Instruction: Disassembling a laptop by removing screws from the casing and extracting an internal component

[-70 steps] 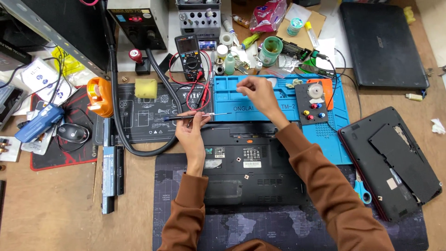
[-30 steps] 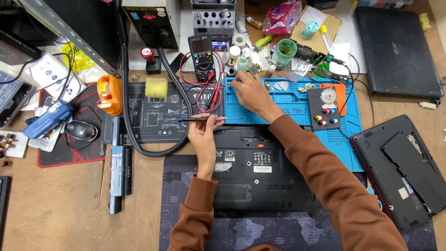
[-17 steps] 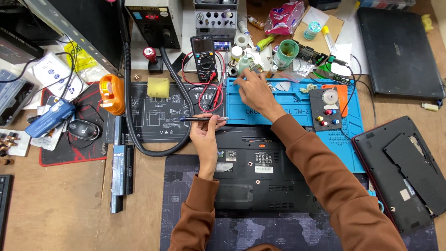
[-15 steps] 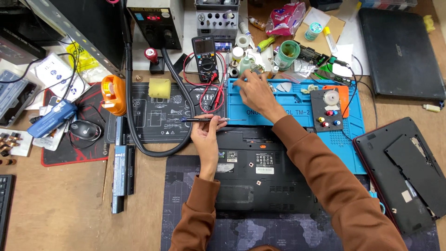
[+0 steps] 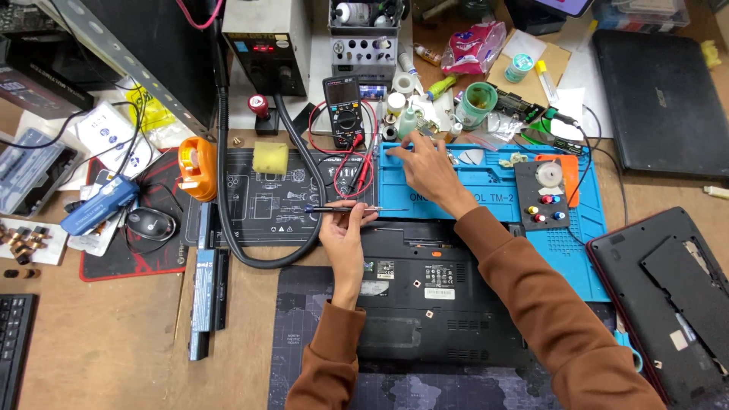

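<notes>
Seen from above, a left hand [image 5: 345, 231] holds a thin black screwdriver [image 5: 345, 209] level in its grip over an upturned black laptop base [image 5: 440, 292]. The right hand [image 5: 425, 163] reaches across a blue silicone repair mat [image 5: 493, 190] on the cluttered wooden desk [image 5: 114, 342].

keyboard [image 5: 14, 345] cut off at left

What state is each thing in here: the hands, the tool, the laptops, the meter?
Left hand: shut on a thin screwdriver, held level.
Right hand: reaching onto the blue mat; grip unclear.
Black laptop: lying underside up in front of the person.
Second laptop: underside up, at the right.
Third laptop: lid closed.
Multimeter: leads plugged in, screen unreadable.
</notes>
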